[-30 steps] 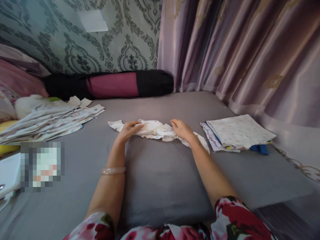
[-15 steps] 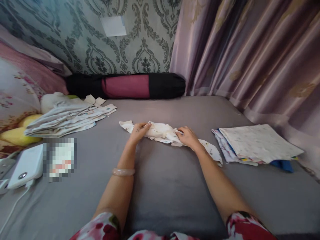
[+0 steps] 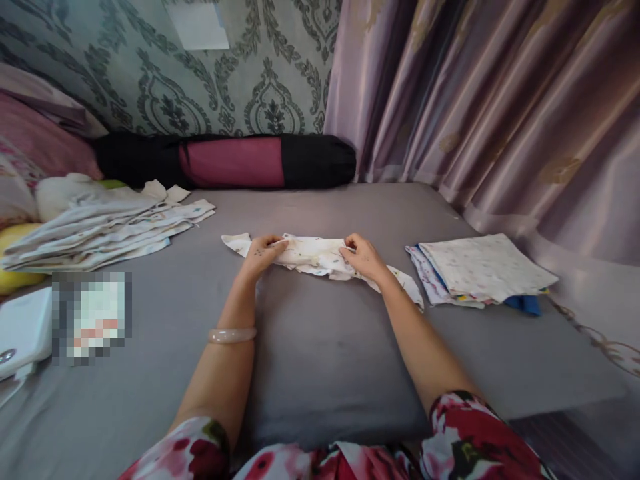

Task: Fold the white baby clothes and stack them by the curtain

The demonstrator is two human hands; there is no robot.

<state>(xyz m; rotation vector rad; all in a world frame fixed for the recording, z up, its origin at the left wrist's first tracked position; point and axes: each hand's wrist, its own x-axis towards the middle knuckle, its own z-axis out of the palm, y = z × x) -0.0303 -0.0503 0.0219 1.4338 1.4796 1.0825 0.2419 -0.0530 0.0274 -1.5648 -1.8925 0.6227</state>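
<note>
White printed cloth (image 3: 315, 252) lies on grey bed sheet (image 3: 330, 360). Long axis runs left to right across the person's front, slightly skewed: right end nearer, pointing off beside folded stack (image 3: 490, 267). Left hand (image 3: 263, 255) and right hand (image 3: 365, 257): fingers pinching it.

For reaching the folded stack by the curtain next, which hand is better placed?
Likely the right hand: it is nearer that folded stack. The left hand is farther; both are on the white cloth.
</note>
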